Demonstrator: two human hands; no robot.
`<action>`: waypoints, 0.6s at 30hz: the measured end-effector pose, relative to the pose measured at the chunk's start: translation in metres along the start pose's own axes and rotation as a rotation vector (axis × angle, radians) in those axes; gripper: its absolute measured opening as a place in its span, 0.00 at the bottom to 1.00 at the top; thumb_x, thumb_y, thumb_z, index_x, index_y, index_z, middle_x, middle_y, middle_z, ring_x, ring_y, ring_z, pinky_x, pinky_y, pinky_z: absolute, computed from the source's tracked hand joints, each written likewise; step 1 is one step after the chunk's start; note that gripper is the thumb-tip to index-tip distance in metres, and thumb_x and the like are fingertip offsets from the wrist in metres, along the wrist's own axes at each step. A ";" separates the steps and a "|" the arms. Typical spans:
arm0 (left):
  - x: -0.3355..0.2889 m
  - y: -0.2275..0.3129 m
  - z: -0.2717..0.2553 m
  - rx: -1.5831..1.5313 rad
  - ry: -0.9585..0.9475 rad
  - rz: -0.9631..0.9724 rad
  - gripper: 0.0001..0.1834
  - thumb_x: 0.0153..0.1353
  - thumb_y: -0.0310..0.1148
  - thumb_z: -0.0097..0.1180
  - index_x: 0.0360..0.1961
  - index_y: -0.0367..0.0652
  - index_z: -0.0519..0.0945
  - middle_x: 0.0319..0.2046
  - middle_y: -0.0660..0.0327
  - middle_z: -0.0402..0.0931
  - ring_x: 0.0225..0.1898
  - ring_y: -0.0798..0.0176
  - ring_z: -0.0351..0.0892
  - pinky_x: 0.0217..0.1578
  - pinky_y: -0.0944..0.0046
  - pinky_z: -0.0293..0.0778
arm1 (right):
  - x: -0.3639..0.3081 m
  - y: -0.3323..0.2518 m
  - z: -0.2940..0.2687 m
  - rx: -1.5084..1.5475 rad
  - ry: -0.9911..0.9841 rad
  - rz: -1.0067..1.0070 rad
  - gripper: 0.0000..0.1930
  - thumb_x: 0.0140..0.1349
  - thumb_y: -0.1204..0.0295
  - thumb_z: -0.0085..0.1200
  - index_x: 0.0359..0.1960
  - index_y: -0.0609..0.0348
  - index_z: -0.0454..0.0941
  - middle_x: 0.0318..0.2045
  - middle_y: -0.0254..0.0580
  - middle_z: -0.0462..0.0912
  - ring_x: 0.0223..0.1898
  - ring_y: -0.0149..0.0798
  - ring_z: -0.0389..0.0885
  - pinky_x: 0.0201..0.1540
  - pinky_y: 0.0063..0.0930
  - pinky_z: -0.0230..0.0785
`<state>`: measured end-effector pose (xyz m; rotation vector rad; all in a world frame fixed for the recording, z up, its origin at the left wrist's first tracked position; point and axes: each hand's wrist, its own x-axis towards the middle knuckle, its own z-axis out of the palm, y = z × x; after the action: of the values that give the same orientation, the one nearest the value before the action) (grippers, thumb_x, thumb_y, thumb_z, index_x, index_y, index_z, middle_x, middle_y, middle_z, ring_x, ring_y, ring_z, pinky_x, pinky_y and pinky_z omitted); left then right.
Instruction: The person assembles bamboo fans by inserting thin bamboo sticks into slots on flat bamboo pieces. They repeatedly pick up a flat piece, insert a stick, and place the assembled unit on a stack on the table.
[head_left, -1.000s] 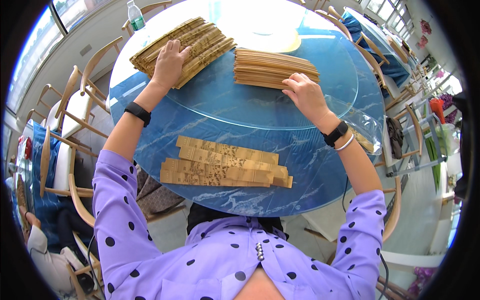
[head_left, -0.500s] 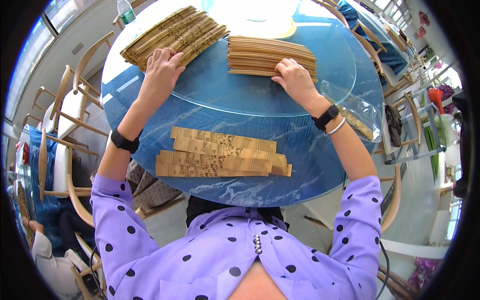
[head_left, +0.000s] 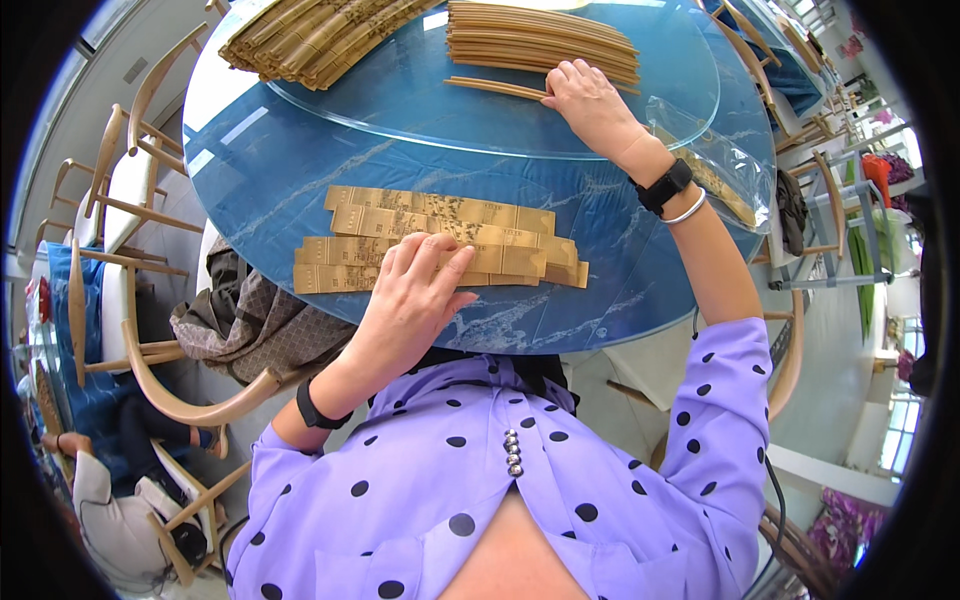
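Note:
My right hand [head_left: 598, 108] pinches a pair of wooden chopsticks [head_left: 492, 86] at their right end, set a little apart from the near edge of a stacked pile of chopsticks [head_left: 530, 38]. Lower down, my left hand [head_left: 415, 290] rests its fingers over flat gold paper chopstick sleeves [head_left: 340, 250], thumb held apart; part of the sleeves is hidden beneath it. These sleeves lie overlapping in several rows near the table's front edge. At the far left is a heap of long gold sleeves [head_left: 325, 40] that look filled, cut off by the picture's top.
A round glass turntable [head_left: 420, 130] sits on the blue marble-patterned table [head_left: 260, 230]. A clear plastic bag [head_left: 745, 185] with a gold sleeve lies by my right forearm. Wooden chairs [head_left: 130, 180] stand around, one bearing a patterned brown bag [head_left: 250, 320]. Another person [head_left: 105, 510] sits at lower left.
My left hand has left the gold heap and come down onto the flat sleeves. The right hand has drawn a pair of chopsticks away from the pile. The view has shifted toward the near side.

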<state>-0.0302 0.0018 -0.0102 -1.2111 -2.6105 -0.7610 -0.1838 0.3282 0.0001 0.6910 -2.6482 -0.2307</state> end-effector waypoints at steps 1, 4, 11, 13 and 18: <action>0.001 0.005 0.006 0.016 0.003 -0.004 0.28 0.59 0.36 0.68 0.59 0.40 0.77 0.55 0.55 0.71 0.58 0.47 0.70 0.59 0.47 0.68 | -0.002 -0.002 0.001 -0.021 -0.009 -0.001 0.12 0.69 0.63 0.58 0.42 0.61 0.75 0.40 0.44 0.78 0.50 0.46 0.77 0.57 0.38 0.70; 0.012 0.009 0.016 0.076 0.043 0.024 0.29 0.59 0.37 0.68 0.60 0.40 0.76 0.56 0.55 0.70 0.59 0.48 0.68 0.61 0.48 0.67 | -0.009 -0.010 0.003 -0.163 0.039 -0.008 0.14 0.71 0.60 0.55 0.42 0.60 0.74 0.37 0.42 0.77 0.46 0.42 0.79 0.53 0.34 0.73; 0.034 -0.003 0.025 0.148 0.027 0.145 0.20 0.60 0.35 0.65 0.50 0.38 0.76 0.51 0.55 0.72 0.57 0.51 0.70 0.59 0.52 0.67 | -0.038 -0.041 -0.059 0.305 0.140 0.245 0.14 0.76 0.62 0.51 0.41 0.63 0.70 0.29 0.58 0.84 0.33 0.56 0.87 0.34 0.41 0.79; 0.035 -0.003 0.025 0.127 0.025 0.163 0.17 0.61 0.33 0.63 0.48 0.39 0.76 0.48 0.55 0.73 0.56 0.51 0.72 0.58 0.52 0.67 | -0.055 -0.067 -0.089 0.407 0.114 0.375 0.14 0.75 0.61 0.52 0.42 0.63 0.72 0.27 0.55 0.84 0.32 0.55 0.87 0.34 0.40 0.78; 0.036 -0.009 0.026 0.019 0.075 0.201 0.11 0.60 0.32 0.62 0.42 0.41 0.78 0.45 0.58 0.75 0.53 0.53 0.73 0.57 0.53 0.67 | -0.093 -0.131 -0.121 0.779 -0.210 0.621 0.18 0.66 0.58 0.64 0.38 0.64 0.80 0.28 0.51 0.83 0.30 0.52 0.83 0.36 0.42 0.75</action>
<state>-0.0596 0.0344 -0.0234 -1.3852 -2.3858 -0.7259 -0.0029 0.2545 0.0469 -0.0024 -2.9657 0.9822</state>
